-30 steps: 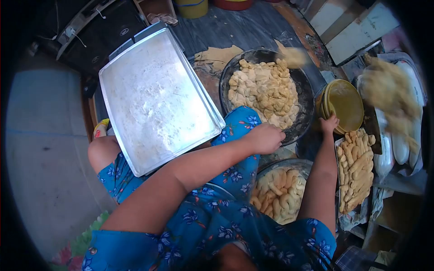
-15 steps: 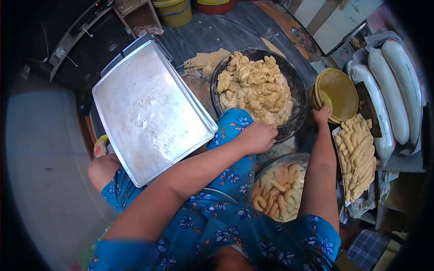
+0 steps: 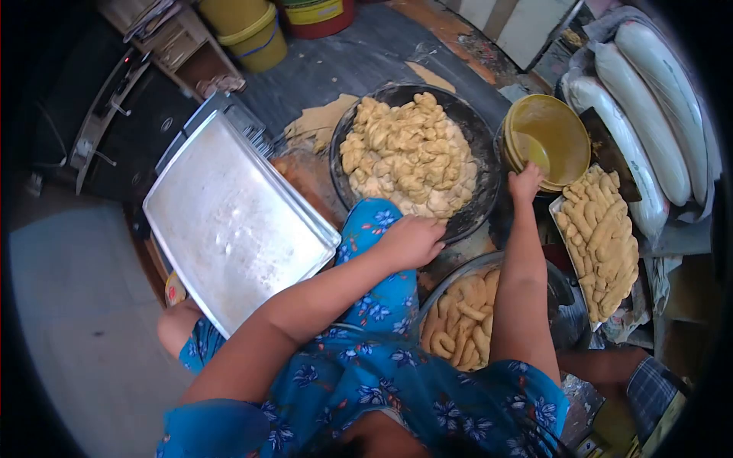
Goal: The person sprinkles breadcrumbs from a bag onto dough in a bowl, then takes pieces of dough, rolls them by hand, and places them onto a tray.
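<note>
My right hand (image 3: 525,182) grips the near rim of a yellow bucket (image 3: 548,137), which looks like a nested stack with a little yellow residue inside. At the near edge of a wide black basin (image 3: 486,179), my left hand (image 3: 414,241) is closed with its fingers curled down; whatever is under them is hidden. Braided pieces of dough (image 3: 408,149) are heaped in that basin. Below my right arm, a second basin (image 3: 566,286) contains longer dough twists (image 3: 462,317). More dough twists (image 3: 599,237) lie piled on a white tray (image 3: 574,267) at right.
Stacked metal baking trays (image 3: 237,217) lean at my left, over my leg. Long white plastic-wrapped packs (image 3: 649,130) lie on the right. Lidded buckets (image 3: 256,42) stand at the back by a wooden shelf (image 3: 179,49). Another person's arm (image 3: 603,360) shows at lower right.
The view has shifted, so the basins and bucket appear further left. My hands keep their places at the bucket and the basin edge. Another person's arm has come into sight at lower right.
</note>
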`<state>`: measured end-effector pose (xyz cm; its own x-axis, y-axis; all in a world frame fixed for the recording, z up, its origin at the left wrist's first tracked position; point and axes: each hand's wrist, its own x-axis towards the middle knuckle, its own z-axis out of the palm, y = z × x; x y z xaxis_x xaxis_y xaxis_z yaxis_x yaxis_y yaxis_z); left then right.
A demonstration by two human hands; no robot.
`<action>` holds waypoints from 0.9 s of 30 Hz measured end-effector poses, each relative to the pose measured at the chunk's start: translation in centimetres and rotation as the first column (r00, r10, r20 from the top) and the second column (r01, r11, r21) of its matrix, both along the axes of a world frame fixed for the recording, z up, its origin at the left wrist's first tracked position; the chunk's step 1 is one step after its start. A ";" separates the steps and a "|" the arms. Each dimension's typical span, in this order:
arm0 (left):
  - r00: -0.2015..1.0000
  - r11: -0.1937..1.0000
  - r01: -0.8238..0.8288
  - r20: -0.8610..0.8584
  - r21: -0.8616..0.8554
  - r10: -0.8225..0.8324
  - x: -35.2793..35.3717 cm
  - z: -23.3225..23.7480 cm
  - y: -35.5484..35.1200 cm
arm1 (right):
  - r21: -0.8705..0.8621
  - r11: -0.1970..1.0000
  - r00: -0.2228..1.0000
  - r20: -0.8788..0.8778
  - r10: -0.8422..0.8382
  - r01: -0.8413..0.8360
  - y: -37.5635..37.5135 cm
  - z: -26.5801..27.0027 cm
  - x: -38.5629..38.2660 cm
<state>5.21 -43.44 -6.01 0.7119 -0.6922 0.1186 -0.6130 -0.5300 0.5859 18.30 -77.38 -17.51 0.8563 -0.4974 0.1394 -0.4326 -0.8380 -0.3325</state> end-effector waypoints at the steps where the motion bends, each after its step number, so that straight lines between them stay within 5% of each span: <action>1: 1.000 1.000 0.005 0.002 0.008 -0.005 0.2 0.3 -0.1 | 0.005 0.999 0.995 -0.085 -0.052 0.053 1.0 2.0 -0.1; 3: 1.000 1.000 0.014 -0.010 0.021 -0.014 -0.1 1.2 -0.3 | -0.231 0.973 0.977 -0.205 -0.062 0.013 2.0 3.3 -0.4; 8: 0.957 0.991 0.048 -0.291 0.125 -0.009 1.7 1.2 -2.9 | -0.288 0.958 0.999 0.037 0.013 -0.002 1.3 0.0 -0.9; 11: 0.959 0.960 0.142 -0.276 0.243 -0.072 5.3 1.4 -7.0 | -0.269 0.963 0.999 -0.026 -0.039 0.030 1.8 0.5 -0.5; 15: 0.983 0.995 0.102 -0.152 0.009 -0.100 9.3 -0.8 -14.4 | -0.264 0.964 0.961 -0.258 -0.096 0.025 1.7 1.4 0.8; 18: 0.992 0.995 0.005 -0.127 0.098 0.008 10.2 -5.0 -15.7 | -0.345 0.939 0.993 -0.112 -0.046 0.004 1.6 0.0 0.3; 21: 0.878 0.831 0.362 -0.455 0.421 -0.152 12.2 -4.2 -13.7 | -0.359 0.933 0.997 -0.070 -0.029 0.002 1.4 -0.6 0.4; 27: 0.929 0.928 0.054 -0.359 0.369 0.088 14.8 -5.1 -11.0 | -0.362 0.932 0.997 -0.061 -0.046 0.021 1.6 -1.5 0.2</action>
<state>20.02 -54.45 -11.08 0.6671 -0.6223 -0.4095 -0.3844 -0.7584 0.5264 18.53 -75.80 -19.02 0.8536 -0.4528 0.2577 -0.4732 -0.8807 0.0200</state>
